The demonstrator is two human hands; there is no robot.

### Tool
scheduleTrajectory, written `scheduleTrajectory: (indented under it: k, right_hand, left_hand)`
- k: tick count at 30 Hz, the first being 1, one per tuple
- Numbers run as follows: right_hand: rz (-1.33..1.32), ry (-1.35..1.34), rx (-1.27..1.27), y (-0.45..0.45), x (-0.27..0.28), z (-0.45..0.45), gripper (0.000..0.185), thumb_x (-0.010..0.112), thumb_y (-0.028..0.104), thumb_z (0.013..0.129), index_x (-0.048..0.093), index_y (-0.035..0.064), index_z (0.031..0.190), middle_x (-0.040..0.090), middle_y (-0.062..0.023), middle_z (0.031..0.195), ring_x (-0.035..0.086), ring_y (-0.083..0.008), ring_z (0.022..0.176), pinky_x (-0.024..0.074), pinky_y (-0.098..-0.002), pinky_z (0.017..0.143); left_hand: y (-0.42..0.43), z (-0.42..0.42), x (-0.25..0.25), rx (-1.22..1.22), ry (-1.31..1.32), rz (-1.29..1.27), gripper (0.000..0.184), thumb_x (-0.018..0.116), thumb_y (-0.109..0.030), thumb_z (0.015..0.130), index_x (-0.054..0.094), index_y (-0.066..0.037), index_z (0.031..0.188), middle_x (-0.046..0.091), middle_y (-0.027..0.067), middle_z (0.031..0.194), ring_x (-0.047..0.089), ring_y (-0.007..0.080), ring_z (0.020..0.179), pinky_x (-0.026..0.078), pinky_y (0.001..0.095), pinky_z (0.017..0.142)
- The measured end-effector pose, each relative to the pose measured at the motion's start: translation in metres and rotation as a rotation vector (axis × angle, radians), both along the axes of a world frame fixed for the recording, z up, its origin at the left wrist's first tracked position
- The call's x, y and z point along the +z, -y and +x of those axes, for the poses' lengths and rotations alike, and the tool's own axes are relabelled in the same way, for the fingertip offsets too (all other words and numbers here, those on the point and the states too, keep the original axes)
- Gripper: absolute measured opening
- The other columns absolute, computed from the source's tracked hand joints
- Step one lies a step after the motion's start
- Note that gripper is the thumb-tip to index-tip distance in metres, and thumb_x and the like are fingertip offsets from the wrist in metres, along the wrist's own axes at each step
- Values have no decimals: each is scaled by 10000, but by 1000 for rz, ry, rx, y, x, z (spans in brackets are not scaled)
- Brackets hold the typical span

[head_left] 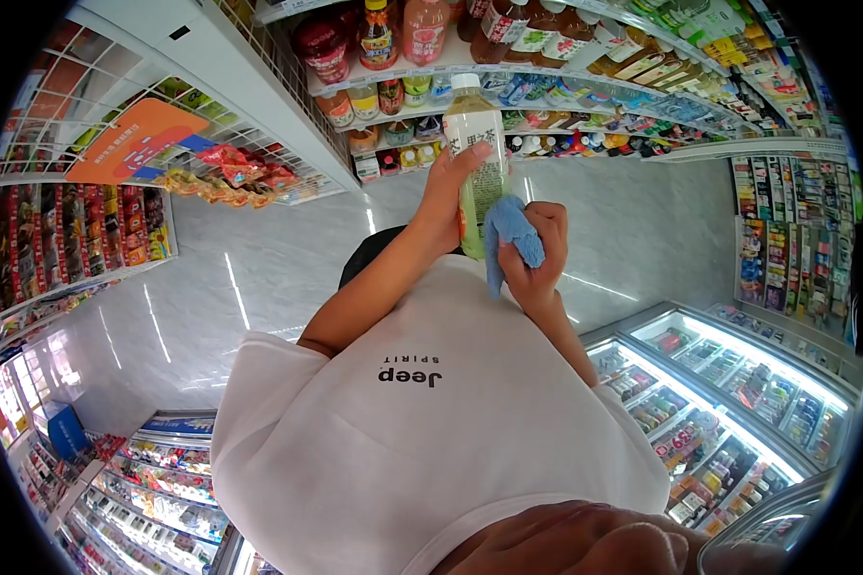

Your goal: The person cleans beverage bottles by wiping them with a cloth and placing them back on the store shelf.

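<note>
My left hand (444,196) is wrapped round a large tea bottle (482,187) with a white cap, a pale label and light green liquid. The bottle is held up in front of my chest, its cap pointing toward the shelves. In my right hand (542,249) a blue cloth (511,238) is bunched between the fingers. The cloth lies against the lower side of the bottle, and part of it hangs down. The bottle's base is partly hidden by the cloth.
A drinks shelf (412,69) with several rows of bottles stands ahead. Hanging snack packs (235,172) are on the rack at left. Glass-door fridges (729,383) stand behind at right, more stocked shelves (781,230) at far right. Grey floor (633,216) lies between.
</note>
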State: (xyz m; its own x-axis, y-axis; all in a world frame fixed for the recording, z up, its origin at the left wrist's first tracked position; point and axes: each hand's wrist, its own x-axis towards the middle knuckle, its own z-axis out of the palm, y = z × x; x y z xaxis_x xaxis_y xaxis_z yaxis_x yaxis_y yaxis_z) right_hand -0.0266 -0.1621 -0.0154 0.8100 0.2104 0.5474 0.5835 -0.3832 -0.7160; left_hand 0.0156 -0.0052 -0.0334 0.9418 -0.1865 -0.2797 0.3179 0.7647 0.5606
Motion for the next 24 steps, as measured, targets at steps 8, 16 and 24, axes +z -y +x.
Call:
scheduleTrajectory:
  k: [8, 16, 24]
  right_hand:
    - [222, -196, 49, -5, 0, -6, 218, 648, -15, 783, 595, -16, 994, 542, -114, 976, 539, -211, 838, 452, -315, 755]
    - [199, -20, -75, -7, 16, 19, 172, 643, -22, 833, 586, -13, 995, 536, -104, 988, 531, -208, 877, 432, -312, 819]
    - [190, 94, -277, -3, 39, 61, 180, 686, 56, 881, 603, -8, 1027, 560, -95, 1007, 544, -201, 923, 429, -314, 866]
  left_hand:
    - [-1, -3, 11, -8, -51, -139, 516, 524, -490, 977, 565, -66, 1268, 655, 91, 1123, 644, 185, 906, 548, 335, 815]
    - [6, -9, 23, -62, 127, 23, 423, 584, -388, 1004, 554, -46, 1252, 659, 61, 1060, 664, 131, 938, 556, 308, 791]
    - [20, -16, 14, -204, 120, 132, 474, 544, -439, 1016, 477, -68, 1301, 632, 60, 1040, 653, 130, 843, 545, 277, 719]
